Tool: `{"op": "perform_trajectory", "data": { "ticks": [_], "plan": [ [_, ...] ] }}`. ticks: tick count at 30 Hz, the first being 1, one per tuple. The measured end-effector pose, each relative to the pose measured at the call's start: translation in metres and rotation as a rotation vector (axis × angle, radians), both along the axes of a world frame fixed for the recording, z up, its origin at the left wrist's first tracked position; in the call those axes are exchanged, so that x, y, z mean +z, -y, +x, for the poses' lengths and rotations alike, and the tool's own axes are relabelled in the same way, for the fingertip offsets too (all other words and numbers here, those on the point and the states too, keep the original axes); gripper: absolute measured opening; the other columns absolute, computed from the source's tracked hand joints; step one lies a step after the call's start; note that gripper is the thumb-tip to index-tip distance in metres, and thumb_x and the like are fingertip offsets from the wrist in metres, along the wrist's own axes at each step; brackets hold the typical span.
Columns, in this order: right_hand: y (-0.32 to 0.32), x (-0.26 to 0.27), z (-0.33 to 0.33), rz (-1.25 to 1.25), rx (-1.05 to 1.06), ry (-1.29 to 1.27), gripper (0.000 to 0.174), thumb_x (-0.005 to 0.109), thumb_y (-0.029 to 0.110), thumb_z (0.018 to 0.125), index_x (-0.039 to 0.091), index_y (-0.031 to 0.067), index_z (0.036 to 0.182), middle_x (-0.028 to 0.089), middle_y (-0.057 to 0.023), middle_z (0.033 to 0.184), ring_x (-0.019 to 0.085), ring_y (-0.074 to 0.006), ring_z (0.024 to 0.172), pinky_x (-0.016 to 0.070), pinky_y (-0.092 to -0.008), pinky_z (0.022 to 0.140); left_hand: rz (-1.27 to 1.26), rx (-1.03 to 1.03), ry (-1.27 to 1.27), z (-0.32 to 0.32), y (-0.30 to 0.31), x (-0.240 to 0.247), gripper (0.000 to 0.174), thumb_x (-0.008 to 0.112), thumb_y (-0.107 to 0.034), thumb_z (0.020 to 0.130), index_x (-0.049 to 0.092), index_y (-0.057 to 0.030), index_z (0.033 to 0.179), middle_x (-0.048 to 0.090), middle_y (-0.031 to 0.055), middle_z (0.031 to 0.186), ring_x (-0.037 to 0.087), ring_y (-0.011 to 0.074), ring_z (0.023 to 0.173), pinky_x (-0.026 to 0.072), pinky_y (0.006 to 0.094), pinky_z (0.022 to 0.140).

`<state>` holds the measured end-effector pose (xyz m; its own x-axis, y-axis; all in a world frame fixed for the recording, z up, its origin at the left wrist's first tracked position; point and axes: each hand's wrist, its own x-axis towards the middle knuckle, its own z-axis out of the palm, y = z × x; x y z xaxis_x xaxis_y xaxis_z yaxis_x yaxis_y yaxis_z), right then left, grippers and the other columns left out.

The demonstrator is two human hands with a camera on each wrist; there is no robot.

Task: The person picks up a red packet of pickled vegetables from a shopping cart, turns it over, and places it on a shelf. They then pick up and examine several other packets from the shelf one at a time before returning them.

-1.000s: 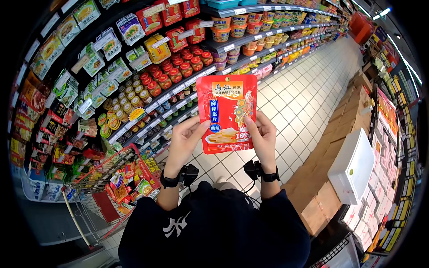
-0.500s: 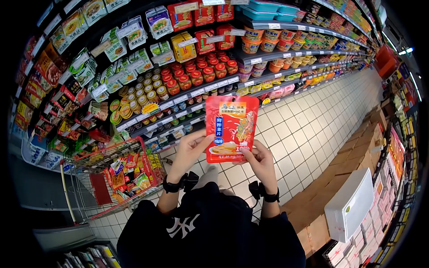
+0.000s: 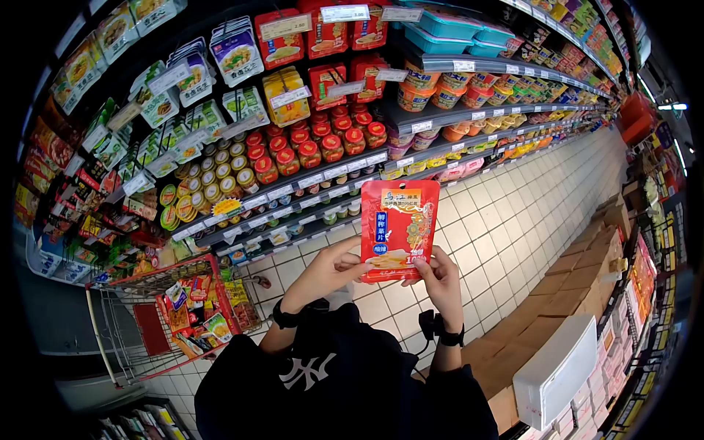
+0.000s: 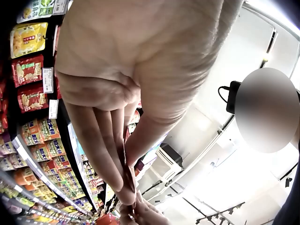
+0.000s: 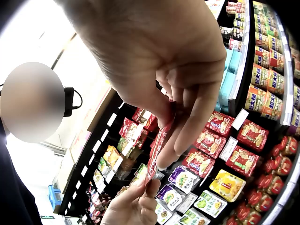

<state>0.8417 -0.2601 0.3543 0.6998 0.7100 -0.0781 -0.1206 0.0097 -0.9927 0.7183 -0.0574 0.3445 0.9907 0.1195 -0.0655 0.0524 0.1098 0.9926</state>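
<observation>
A flat red pickled mustard pouch (image 3: 400,229) is held upright in front of the chest, its printed face toward the head camera. My left hand (image 3: 328,273) pinches its lower left edge between thumb and fingers. At the lower right corner, my right hand (image 3: 442,284) pinches it the same way. The right wrist view shows the pouch (image 5: 159,150) nearly edge-on, between the right thumb and fingers, with the left hand (image 5: 131,208) on its other end. In the left wrist view the left thumb and fingers press together on the pouch's thin edge (image 4: 132,180).
A wire shopping cart (image 3: 169,315) with several packets stands at the left. Beyond the pouch are shelves with red-lidded jars (image 3: 308,152), hanging packets and noodle cups (image 3: 418,92). Cardboard boxes (image 3: 543,312) and a white foam box (image 3: 555,370) line the right side of the tiled floor (image 3: 484,213).
In the head view the pouch and both hands have shifted down and right, and the pouch looks smaller. The left thumb sits lower along its edge. Both hands keep their hold.
</observation>
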Motion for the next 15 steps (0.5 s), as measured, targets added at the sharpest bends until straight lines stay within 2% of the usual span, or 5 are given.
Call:
{"op": "perform_trajectory", "data": {
  "ticks": [1, 3, 5, 8, 15],
  "plan": [
    [-0.007, -0.001, 0.015, -0.005, -0.005, 0.000, 0.022, 0.051, 0.011, 0.094, 0.049, -0.0055, 0.109, 0.067, -0.0153, 0.092, 0.066, -0.0169, 0.068, 0.0528, -0.0244, 0.062, 0.040, 0.009, 0.018, 0.015, -0.007, -0.001, 0.052, 0.057, -0.007, 0.091, 0.034, 0.0000, 0.137, 0.068, 0.0104, 0.091, 0.065, 0.0123, 0.079, 0.0496, 0.0224, 0.067],
    [-0.023, -0.004, 0.043, -0.051, 0.017, 0.052, 0.025, 0.051, 0.011, 0.094, 0.047, -0.0054, 0.112, 0.066, -0.0152, 0.093, 0.066, -0.0177, 0.071, 0.0544, -0.0268, 0.063, -0.032, -0.031, -0.008, 0.044, -0.023, 0.003, 0.052, 0.055, -0.007, 0.091, 0.033, -0.0006, 0.137, 0.067, 0.0103, 0.092, 0.066, 0.0143, 0.078, 0.0501, 0.0229, 0.067],
    [-0.035, -0.007, 0.070, -0.087, 0.017, 0.066, 0.026, 0.052, 0.011, 0.094, 0.047, -0.0047, 0.114, 0.066, -0.0143, 0.093, 0.066, -0.0174, 0.072, 0.0540, -0.0263, 0.064, -0.020, -0.026, -0.009, 0.070, -0.038, 0.002, 0.044, 0.055, -0.002, 0.091, 0.038, 0.0008, 0.131, 0.066, 0.0119, 0.100, 0.066, 0.0145, 0.076, 0.0521, 0.0250, 0.070],
    [-0.061, -0.009, 0.105, -0.065, -0.023, 0.027, 0.026, 0.056, 0.014, 0.092, 0.051, -0.0027, 0.111, 0.068, -0.0101, 0.088, 0.064, -0.0108, 0.070, 0.0506, -0.0220, 0.063, 0.051, -0.016, 0.010, 0.105, -0.062, 0.001, 0.043, 0.054, -0.002, 0.091, 0.040, 0.0010, 0.131, 0.067, 0.0117, 0.098, 0.066, 0.0142, 0.076, 0.0518, 0.0245, 0.069],
    [-0.111, -0.016, 0.166, -0.033, 0.053, 0.026, 0.025, 0.054, 0.014, 0.093, 0.051, -0.0019, 0.113, 0.068, -0.0102, 0.088, 0.063, -0.0096, 0.069, 0.0498, -0.0221, 0.062, 0.115, 0.124, -0.030, 0.151, -0.096, 0.002, 0.046, 0.057, -0.002, 0.089, 0.041, -0.0004, 0.132, 0.067, 0.0100, 0.094, 0.063, 0.0110, 0.080, 0.0511, 0.0240, 0.069]
  ]
}}
